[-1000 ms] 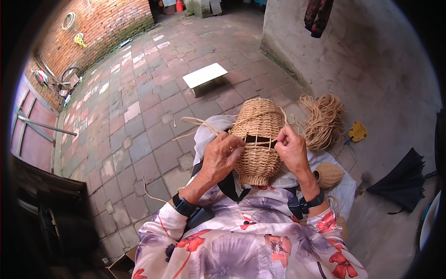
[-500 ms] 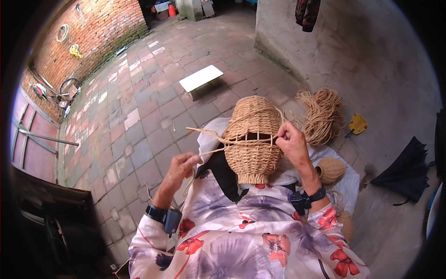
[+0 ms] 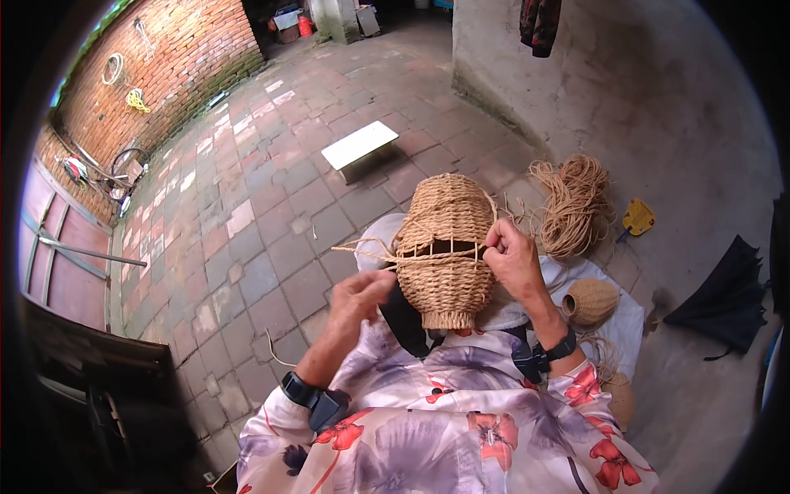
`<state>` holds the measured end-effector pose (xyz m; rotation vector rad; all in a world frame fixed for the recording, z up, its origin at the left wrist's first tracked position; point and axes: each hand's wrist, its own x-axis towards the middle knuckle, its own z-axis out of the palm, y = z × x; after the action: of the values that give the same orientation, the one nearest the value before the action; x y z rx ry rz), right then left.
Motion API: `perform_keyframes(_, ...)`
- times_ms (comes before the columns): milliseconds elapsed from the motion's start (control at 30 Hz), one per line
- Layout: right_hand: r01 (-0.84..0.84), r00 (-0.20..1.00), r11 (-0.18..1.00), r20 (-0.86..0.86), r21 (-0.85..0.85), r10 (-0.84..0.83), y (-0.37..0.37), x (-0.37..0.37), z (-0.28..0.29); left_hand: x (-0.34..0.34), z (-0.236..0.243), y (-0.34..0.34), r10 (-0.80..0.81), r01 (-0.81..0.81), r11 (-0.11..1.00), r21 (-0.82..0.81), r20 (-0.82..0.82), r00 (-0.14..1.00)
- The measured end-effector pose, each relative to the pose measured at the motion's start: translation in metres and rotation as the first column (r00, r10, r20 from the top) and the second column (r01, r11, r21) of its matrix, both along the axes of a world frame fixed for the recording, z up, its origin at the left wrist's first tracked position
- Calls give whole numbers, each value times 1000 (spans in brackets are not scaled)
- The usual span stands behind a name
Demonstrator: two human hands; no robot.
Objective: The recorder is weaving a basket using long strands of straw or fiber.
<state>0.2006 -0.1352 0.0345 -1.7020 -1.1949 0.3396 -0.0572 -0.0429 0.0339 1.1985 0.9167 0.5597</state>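
Observation:
A woven straw basket (image 3: 444, 295) with a narrow neck toward me rests on my lap. Across its middle runs a gap where bare upright stakes show, with woven courses above and below. My right hand (image 3: 513, 253) is closed, fingertips pinching the basket's right edge beside the gap. At the left edge, my left hand (image 3: 359, 303) has its fingers drawn together near a thin straw cord leaving the weave; the cord's end at the fingertips is hard to see. Another loose straw cord (image 3: 360, 250) sticks out leftward from the basket just above this hand.
A heap of straw cord (image 3: 573, 204) lies by the wall at right, near a yellow fly swatter (image 3: 637, 217). A small round woven pot (image 3: 592, 300) sits on white sheeting (image 3: 627, 329). Further right is a black umbrella (image 3: 720, 300). A low white-topped stool (image 3: 360, 145) stands ahead on the paving.
My left hand has come in from the lower left to the basket's left edge, and the cord stretched between them has shortened. My right hand stays at the basket's right edge.

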Motion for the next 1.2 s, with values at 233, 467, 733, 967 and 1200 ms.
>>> perform_keyframes(233, -2, 1000, 1000, 2, -6, 2, 0, -3, 3, 41, 1, -6, 100, -11, 973, -231, 380, 919)
perform_keyframes(467, 1, 1000, 1000, 28, 4, -2, 1, -10, 6, 51, 5, 17, -19, 25, 999, -22, 239, 971)
perform_keyframes(733, -18, 999, 1000, 44, 18, 17, 1, -12, 5, 57, 7, 14, -151, 206, 855, 476, -151, 977)
perform_keyframes(967, -15, 999, 1000, 33, 11, 14, 2, -11, 3, 66, 13, 6, -14, 178, 798, 576, -278, 961)
perform_keyframes(1200, -13, 993, 999, 118, 34, 9, 7, -16, -4, 84, 3, 12, 228, 281, 617, 735, -508, 830)
